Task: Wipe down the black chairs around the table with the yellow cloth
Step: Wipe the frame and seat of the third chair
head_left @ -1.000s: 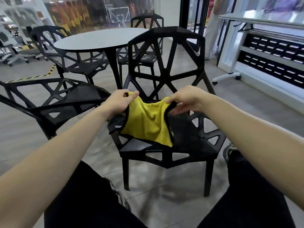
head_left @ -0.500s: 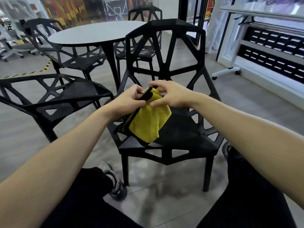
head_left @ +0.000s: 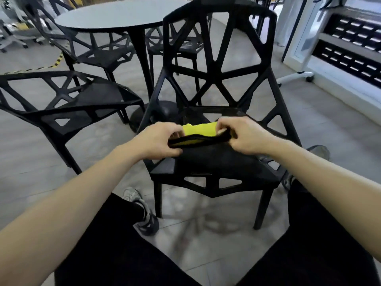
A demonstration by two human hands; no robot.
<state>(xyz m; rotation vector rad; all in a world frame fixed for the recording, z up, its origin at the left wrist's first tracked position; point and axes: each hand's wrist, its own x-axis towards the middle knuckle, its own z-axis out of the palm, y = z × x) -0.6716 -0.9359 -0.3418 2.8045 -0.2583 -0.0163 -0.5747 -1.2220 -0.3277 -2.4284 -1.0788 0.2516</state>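
Holding: your left hand (head_left: 158, 141) and right hand (head_left: 241, 135) both pinch the yellow cloth (head_left: 199, 130), one at each end, fingers curled round its edge.
Cloth place: it hangs in the air between your two hands, just above the seat of the nearest black chair (head_left: 218, 83).
Cloth axis: you have it drawn out into a long narrow band running left to right, from your left fingers (head_left: 175, 150) to your right fingers (head_left: 223, 123); the right end sits a little higher.
Cloth face: the yellow side shows along the far edge, and the black hem runs along the edge nearer to you.
Hidden: both ends of the cloth vanish inside your grips, so you cannot see how it is folded there; the lower part blends into the dark seat.
Cut off: the top of the chair back leaves the frame, as do the far chairs (head_left: 185, 44) beyond the round surface (head_left: 115, 15).
Hard to make out: motion blur softens the floor and the white rack (head_left: 348, 44) beyond your right hand.
Beside your left hand: another black chair (head_left: 68, 104) stands well apart from it, turned sideways.
Writing: no label on the cloth or the chairs can be read.
Below: your dark trousers and one grey shoe (head_left: 144, 213) near the chair's leg.
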